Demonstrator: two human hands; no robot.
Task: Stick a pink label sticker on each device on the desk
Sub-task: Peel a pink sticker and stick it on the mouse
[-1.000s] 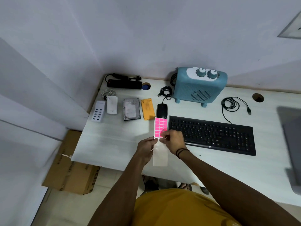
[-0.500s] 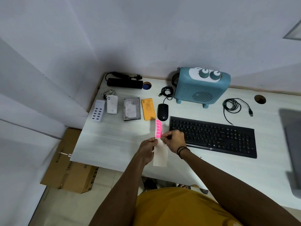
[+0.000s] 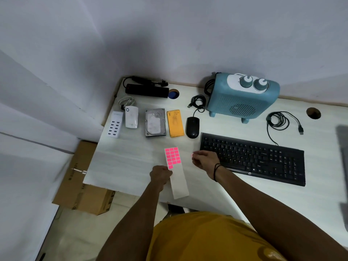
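My left hand [image 3: 161, 175] pinches the left edge of a long white sticker sheet [image 3: 178, 182] whose upper part carries several pink labels [image 3: 172, 157]. My right hand [image 3: 204, 160] hovers just right of the sheet with one small pink sticker [image 3: 192, 154] on its fingertips. Along the back of the desk lie a white USB charging hub [image 3: 114, 126], a white adapter [image 3: 131, 119], a bare hard drive [image 3: 155, 122], an orange phone [image 3: 175, 123], a black mouse [image 3: 192, 127], a black keyboard [image 3: 253, 158], a blue fan heater [image 3: 243, 97] and a black power strip [image 3: 146, 90].
A coiled black cable [image 3: 278, 120] lies right of the heater. The white desk [image 3: 128, 161] ends at a wall corner on the left, and a cardboard box [image 3: 82, 185] stands on the floor below its left edge. A grey object [image 3: 343, 147] sits at the far right.
My right hand has pulled away to the right of the sheet with one pink sticker on its fingertips. The sheet has turned flat towards me in my left hand.
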